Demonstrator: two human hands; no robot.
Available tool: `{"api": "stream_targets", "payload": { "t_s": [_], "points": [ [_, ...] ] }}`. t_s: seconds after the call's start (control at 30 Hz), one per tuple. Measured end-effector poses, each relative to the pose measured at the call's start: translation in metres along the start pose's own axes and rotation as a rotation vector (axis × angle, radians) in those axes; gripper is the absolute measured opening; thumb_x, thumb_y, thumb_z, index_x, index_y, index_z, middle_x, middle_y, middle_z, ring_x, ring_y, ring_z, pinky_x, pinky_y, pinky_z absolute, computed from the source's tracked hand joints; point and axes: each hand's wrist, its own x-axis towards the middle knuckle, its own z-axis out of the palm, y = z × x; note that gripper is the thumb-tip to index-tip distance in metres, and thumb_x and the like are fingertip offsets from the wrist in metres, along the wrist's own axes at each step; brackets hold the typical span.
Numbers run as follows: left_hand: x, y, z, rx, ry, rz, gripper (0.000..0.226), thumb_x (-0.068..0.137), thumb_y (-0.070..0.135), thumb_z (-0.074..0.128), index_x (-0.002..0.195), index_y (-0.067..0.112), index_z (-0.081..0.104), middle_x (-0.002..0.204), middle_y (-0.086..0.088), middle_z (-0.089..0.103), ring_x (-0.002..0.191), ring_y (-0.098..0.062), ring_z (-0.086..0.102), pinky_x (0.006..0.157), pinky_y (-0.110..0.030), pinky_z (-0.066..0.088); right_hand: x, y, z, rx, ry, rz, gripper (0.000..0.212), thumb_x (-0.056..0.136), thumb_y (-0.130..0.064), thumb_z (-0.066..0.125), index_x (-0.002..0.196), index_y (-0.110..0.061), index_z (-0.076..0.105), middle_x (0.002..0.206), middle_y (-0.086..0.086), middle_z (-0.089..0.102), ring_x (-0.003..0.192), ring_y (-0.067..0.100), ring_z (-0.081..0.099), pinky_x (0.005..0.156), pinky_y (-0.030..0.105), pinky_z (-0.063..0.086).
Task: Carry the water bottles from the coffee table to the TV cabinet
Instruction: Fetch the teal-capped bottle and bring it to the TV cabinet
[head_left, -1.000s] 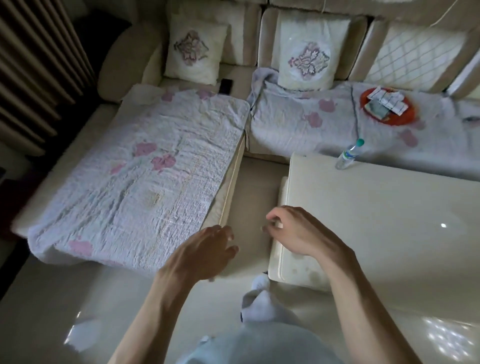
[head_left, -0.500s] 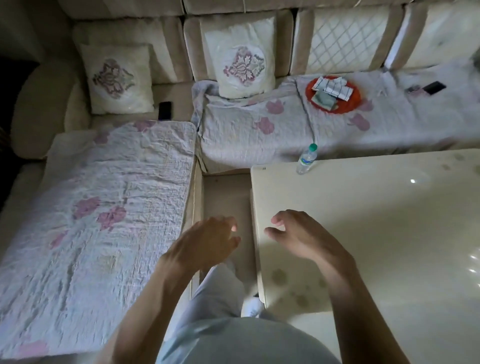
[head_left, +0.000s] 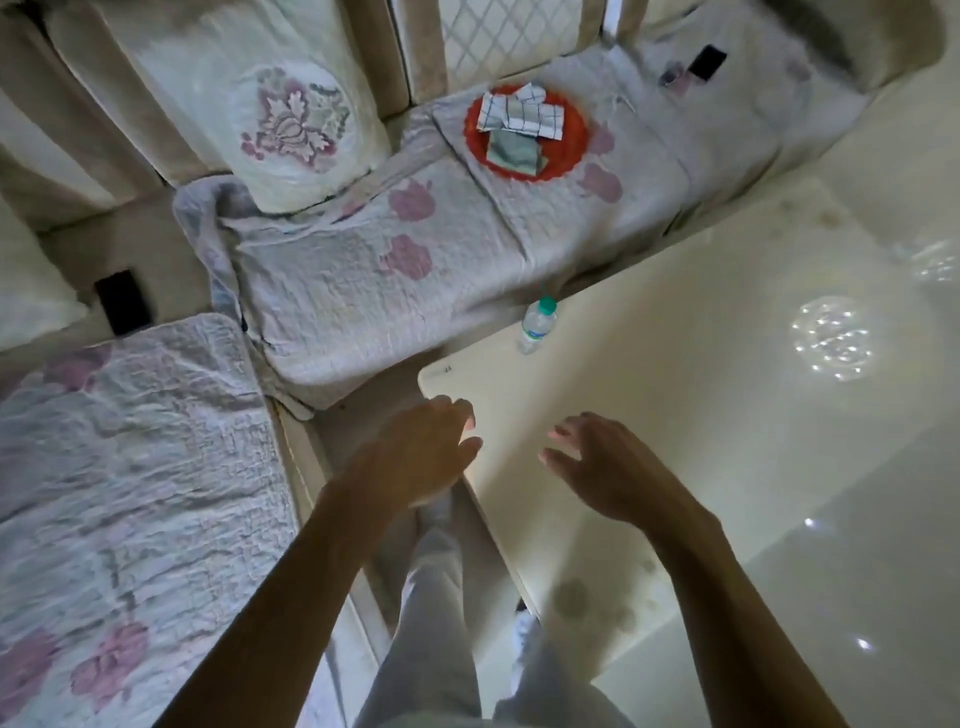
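Bottle: one small water bottle (head_left: 537, 326) with a green cap is standing up at the far edge of the coffee table (head_left: 675, 415), close to the sofa (head_left: 415, 270).
Left hand (head_left: 421, 457): it is hanging over the near corner of the table, fingers spread, holding nothing.
Right hand (head_left: 608, 467): it is hanging over the table top, fingers loose and apart, holding nothing too.
Gap: both hands are well apart from the bottle.
How it may feel: it is looking like thin clear plastic, so probably light, smooth and a bit squishy. It is tall and thin, so a bump could tip it.
Where to hold: around the middle, near the label, with one hand.
TV cabinet: it is not showing here.
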Motion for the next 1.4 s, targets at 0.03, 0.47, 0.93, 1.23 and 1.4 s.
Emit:
{"api": "stream_targets", "payload": {
  "t_s": [0.03, 0.47, 0.93, 1.23, 1.4],
  "points": [
    [0.014, -0.012, -0.006, 0.013, 0.010, 0.012, 0.033, 0.099, 0.034, 0.045, 0.124, 0.017, 0.057, 0.126, -0.002, 0.058, 0.114, -0.020, 0.058, 0.099, -0.036, 0.045, 0.015, -0.005, 0.001, 0.015, 0.006, 0.019, 0.040, 0.093, -0.039, 0.052, 0.121, -0.012, 0.061, 0.118, 0.007, 0.061, 0.111, 0.025, 0.058, 0.090, 0.029, 0.041],
    [0.160, -0.080, 0.013, 0.011, -0.069, 0.109, 0.028, 0.101, 0.028, 0.039, 0.118, 0.014, 0.057, 0.120, -0.004, 0.059, 0.110, -0.018, 0.057, 0.094, -0.029, 0.045, 0.205, 0.023, 0.071, 0.478, 0.229, 0.436, 0.061, 0.083, -0.027, 0.071, 0.135, -0.010, 0.045, 0.125, 0.006, 0.059, 0.107, 0.022, 0.060, 0.094, 0.032, 0.046],
    [0.242, -0.111, 0.108, -0.053, -0.049, 0.111, 0.024, 0.099, 0.027, 0.045, 0.117, 0.014, 0.056, 0.120, -0.006, 0.056, 0.107, -0.026, 0.056, 0.091, -0.037, 0.048, 0.372, 0.104, 0.135, 0.697, 0.671, 0.448, 0.100, 0.063, -0.032, 0.084, 0.146, -0.014, 0.031, 0.142, 0.006, 0.041, 0.130, 0.026, 0.042, 0.112, 0.041, 0.036],
    [0.219, -0.122, 0.099, -0.116, -0.146, 0.110, 0.028, 0.100, 0.017, 0.041, 0.122, 0.009, 0.058, 0.135, -0.009, 0.051, 0.117, -0.019, 0.053, 0.094, -0.028, 0.047, 0.359, 0.092, 0.135, 0.752, 0.706, 0.512, 0.068, 0.068, -0.028, 0.084, 0.125, -0.013, 0.050, 0.118, 0.004, 0.061, 0.104, 0.019, 0.058, 0.086, 0.018, 0.039],
    [0.208, -0.103, 0.075, -0.156, -0.034, 0.115, 0.023, 0.098, 0.024, 0.048, 0.116, 0.016, 0.059, 0.119, 0.000, 0.060, 0.097, -0.013, 0.060, 0.080, -0.018, 0.042, 0.283, 0.075, 0.130, 0.782, 0.672, 0.493, 0.068, 0.064, -0.037, 0.085, 0.122, -0.019, 0.054, 0.111, -0.003, 0.063, 0.098, 0.015, 0.060, 0.085, 0.026, 0.049]
  ]
}}
